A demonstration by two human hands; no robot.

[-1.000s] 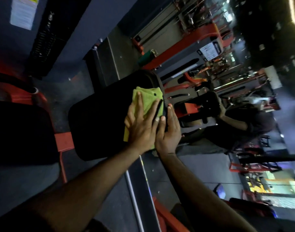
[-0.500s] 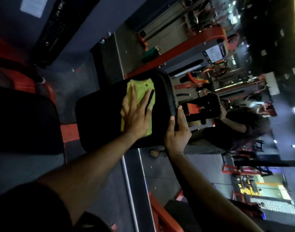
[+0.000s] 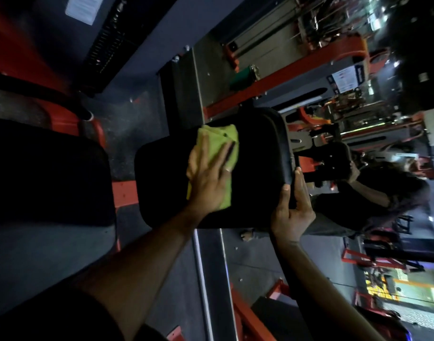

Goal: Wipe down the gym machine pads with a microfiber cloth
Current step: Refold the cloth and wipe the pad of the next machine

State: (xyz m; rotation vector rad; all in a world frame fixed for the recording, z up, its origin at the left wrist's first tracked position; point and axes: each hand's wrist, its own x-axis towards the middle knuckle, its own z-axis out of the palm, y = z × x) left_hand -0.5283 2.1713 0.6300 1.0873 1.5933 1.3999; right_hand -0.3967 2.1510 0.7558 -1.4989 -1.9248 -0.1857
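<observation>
Since a second ago the green microfiber cloth [image 3: 217, 153] has slid from the pad's outer edge toward its middle, and the right hand [image 3: 291, 207] has dropped from beside the cloth to the pad's corner. That black machine pad [image 3: 255, 168] sits at the centre of the view; the cloth lies flat on it around ten o'clock from centre, pinned under the left hand [image 3: 208, 178], whose fingers are spread wide and pressing rather than gripping. At four o'clock from the cloth, the right hand is wrapped around the pad's rounded edge, thumb on the face, steadying it.

Judging by this, the wipe across this pad is mid-stroke. Next calls for carrying the flat cloth on toward nine o'clock over the dark, uncovered stretch, keeping even pressure. A second black pad [image 3: 46, 173] at nine o'clock looks untouched.

Outward, a white placard [image 3: 345, 78] at two o'clock and a white sticker [image 3: 81, 7] at eleven carry print too small to read.
</observation>
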